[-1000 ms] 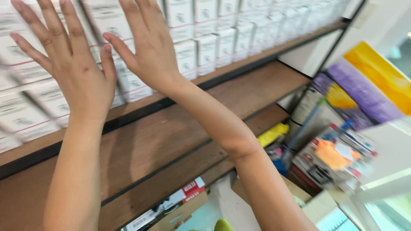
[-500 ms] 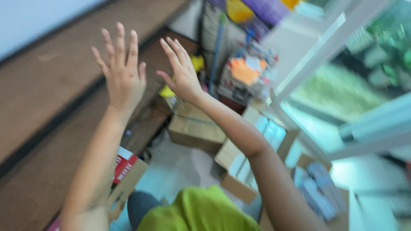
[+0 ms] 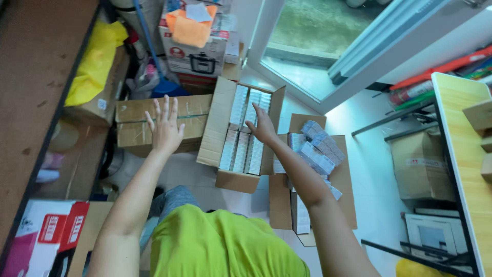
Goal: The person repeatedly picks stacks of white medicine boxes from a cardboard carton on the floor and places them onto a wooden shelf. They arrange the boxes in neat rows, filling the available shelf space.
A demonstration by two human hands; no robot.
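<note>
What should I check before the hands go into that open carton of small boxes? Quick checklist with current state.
1. Open carton flaps folded back, contents reachable: ok.
2. Right hand empty and over the carton: ok, fingers spread, nothing in its grip.
3. Left hand empty: ok, open, above the closed taped carton, not over the open one.
4. Rows of small white boxes packed upright and orderly: ok.
5. Contact between right hand and the boxes: cannot tell.
6. Second carton beside it, boxes piled loose: not ok, the pile is untidy.
</note>
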